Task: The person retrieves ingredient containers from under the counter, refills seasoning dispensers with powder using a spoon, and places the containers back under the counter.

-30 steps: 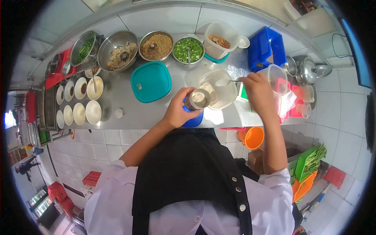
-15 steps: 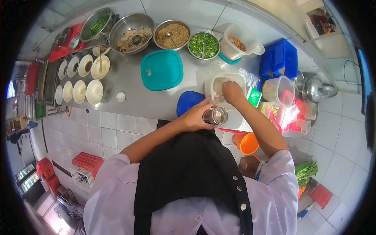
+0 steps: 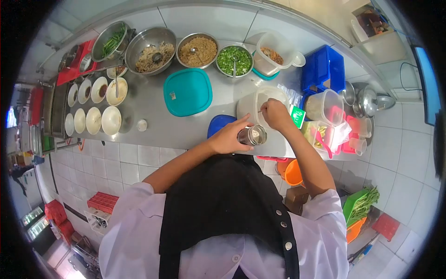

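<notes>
My left hand (image 3: pixel 230 136) is wrapped round a small metal-and-glass jar (image 3: pixel 253 135), its round top tilted up towards me. Just beyond it stands a white plastic tub (image 3: pixel 245 103) at the counter's front. Closed fingers of my right hand (image 3: pixel 276 114) are over this tub, pinching something thin that the fingers mostly hide. Part of a blue lid (image 3: pixel 218 126) shows behind my left hand. Beside my right hand is a green-and-white packet (image 3: pixel 298 116).
A teal lid (image 3: pixel 188 92) lies mid-counter. Metal bowls hold chopped greens (image 3: pixel 234 60), brown mince (image 3: pixel 198 50) and a mixed filling (image 3: pixel 151 56). White bowls (image 3: pixel 111 120) stand in rows at left. Blue bins (image 3: pixel 324 69) and clear plastic containers (image 3: pixel 326 107) stand at right.
The view has shifted slightly, so the counter items sit a little left and lower. My right hand appears slightly raised from the tub's inside; my left hand still holds the jar.
</notes>
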The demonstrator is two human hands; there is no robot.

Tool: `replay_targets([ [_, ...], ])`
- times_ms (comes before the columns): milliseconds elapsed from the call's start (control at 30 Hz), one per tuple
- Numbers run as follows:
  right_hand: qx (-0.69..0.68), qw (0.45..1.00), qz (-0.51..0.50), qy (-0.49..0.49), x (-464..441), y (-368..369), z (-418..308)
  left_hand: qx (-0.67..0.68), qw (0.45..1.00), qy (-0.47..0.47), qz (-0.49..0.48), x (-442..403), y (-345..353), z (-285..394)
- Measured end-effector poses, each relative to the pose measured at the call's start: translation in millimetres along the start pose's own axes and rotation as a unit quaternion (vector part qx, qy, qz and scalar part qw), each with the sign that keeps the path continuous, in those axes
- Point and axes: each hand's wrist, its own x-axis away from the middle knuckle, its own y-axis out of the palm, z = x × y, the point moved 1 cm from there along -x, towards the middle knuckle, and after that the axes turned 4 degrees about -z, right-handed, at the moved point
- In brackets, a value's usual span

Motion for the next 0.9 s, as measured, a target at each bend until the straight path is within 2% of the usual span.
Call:
replay_targets([
  [167,-0.047,0.998,0.006,0.043,12.8,-34.7,-0.7,-0.014,1.0,-0.008,0.012,0.2,-6.6,-9.1],
  [267,-0.085,0.993,0.012,0.077,20.4,-50.1,2.3,0.02,0.999,-0.044,0.003,0.2,-14.7,-4.6],
  [367,-0.096,0.991,0.036,0.086,25.7,-54.3,19.7,-0.006,0.999,0.009,0.045,2.9,-18.3,-10.4],
  [467,-0.114,0.985,0.071,0.107,35.7,-63.4,26.5,-0.053,0.997,-0.048,0.026,8.5,-35.8,20.0],
  [533,-0.148,0.977,0.09,0.127,46.4,-83.3,16.9,-0.084,0.995,-0.037,0.042,11.5,-41.8,26.6],
  [667,-0.129,0.979,0.106,0.119,60.9,-124.0,1.5,-0.131,0.987,-0.065,0.059,8.5,-50.7,51.6],
  [867,-0.105,0.987,0.096,0.077,78.9,-175.1,-61.1,-0.096,0.991,-0.046,0.081,-10.6,-55.2,70.3],
  [900,-0.052,0.992,0.113,0.02,80.5,-171.5,-70.4,-0.092,0.991,-0.041,0.087,-12.3,-54.2,72.8],
])
